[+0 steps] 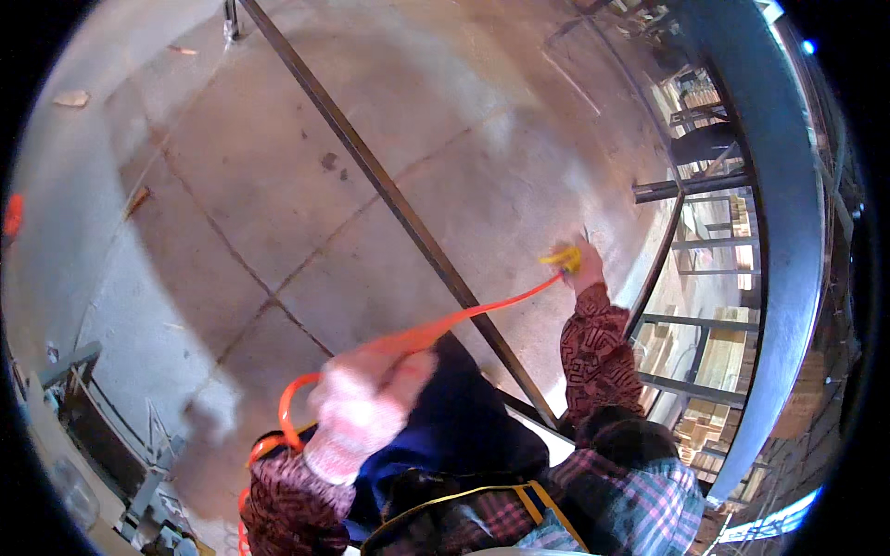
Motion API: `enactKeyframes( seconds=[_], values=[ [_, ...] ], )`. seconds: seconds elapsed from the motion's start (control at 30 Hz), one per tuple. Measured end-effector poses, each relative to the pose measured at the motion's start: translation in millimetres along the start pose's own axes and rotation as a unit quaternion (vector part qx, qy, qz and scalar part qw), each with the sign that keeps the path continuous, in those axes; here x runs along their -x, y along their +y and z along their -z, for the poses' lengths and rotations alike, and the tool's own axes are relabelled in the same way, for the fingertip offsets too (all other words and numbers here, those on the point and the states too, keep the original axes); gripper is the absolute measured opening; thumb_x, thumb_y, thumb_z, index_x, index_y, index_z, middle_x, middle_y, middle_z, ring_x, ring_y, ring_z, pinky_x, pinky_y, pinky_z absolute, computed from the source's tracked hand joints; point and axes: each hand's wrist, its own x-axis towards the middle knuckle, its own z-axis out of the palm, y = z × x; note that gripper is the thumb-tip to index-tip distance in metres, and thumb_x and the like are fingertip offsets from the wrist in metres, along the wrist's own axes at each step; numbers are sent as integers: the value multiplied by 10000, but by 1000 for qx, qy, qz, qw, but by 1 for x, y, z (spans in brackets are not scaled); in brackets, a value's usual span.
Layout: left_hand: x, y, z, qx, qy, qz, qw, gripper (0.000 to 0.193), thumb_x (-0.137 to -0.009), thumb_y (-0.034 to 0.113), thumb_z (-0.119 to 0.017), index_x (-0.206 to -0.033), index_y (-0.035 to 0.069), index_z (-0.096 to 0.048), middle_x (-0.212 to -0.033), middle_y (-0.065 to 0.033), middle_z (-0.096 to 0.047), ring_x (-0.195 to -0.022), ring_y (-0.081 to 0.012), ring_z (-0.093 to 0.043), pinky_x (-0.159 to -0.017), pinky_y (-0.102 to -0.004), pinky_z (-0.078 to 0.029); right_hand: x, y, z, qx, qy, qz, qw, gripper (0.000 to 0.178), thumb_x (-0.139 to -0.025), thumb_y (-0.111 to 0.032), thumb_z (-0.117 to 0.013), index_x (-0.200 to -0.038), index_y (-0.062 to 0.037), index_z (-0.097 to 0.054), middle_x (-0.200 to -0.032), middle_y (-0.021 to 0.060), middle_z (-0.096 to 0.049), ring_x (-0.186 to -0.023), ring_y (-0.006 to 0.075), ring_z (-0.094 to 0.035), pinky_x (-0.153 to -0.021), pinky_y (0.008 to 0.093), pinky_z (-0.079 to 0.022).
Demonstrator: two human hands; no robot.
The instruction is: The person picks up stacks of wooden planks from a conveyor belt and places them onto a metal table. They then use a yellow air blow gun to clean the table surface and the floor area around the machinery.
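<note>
Stretching orange hose [464, 320] between hands

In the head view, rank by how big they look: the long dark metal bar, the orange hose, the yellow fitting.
1. Long dark metal bar, crossing most of the floor.
2. Orange hose, thinner and shorter; it nears the camera, so this ranking is unsure.
3. Yellow fitting at the right hand, clearly smallest.
</note>
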Motion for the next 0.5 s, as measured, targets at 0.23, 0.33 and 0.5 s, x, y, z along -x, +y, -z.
enactKeyframes(
  seconds=[0.23, 0.33, 0.5],
  values=[
    [-54, 17, -72, -94, -117, 11, 989, 174, -785, 242, -703, -922, 138, -673, -663, -78, -633, -577, -303, -625, -492, -407, -499, -33, 86, -2, -128, 157, -140, 969, 559, -937, -589, -430, -832, -53, -551, -697, 85, -595, -566, 211, -575, -461, 304, -468],
    [-56, 16, -81, -66, -127, 16, 990, 183, -797, 261, -690, -948, 159, -680, -674, -81, -636, -608, -304, -639, -496, -409, -502, -79, 86, -17, -31, 124, -41, 991, 531, -930, -591, -445, -826, -81, -551, -670, 53, -570, -566, 183, -559, -468, 294, -434],
    [-58, -1, -70, -66, -112, 41, 991, 227, -821, 283, -665, -986, 128, -688, -728, -99, -660, -664, -306, -654, -555, -404, -528, -128, -6, -117, -110, 94, -139, 980, 503, -932, -581, -447, -785, -109, -545, -651, 34, -554, -562, 167, -550, -465, 298, -403]
  ],
)
